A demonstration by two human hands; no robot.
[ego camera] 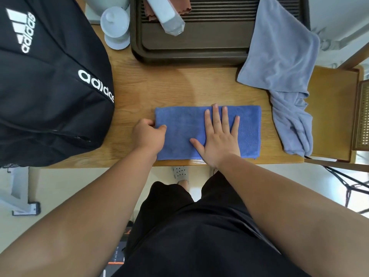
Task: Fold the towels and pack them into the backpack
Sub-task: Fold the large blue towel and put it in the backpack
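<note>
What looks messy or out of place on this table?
The pale grey towel lies unfolded and rumpled, draped off the dark tray, its bunched end at the right edge of the table. The blue towel, by contrast, is neatly folded.

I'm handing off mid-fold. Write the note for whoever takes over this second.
Left grip: pinches the left edge of the blue towel.
Right grip: flat, fingers straight, pressing on the towel's middle.
Blue towel: folded into a strip at the table's near edge.
Grey towel: unfolded at right, draped over the tray corner and the table's side.
Backpack: on the table at left, opening not visible.
Left to do: finish folding the blue towel, fold the grey one, pack both.
</note>
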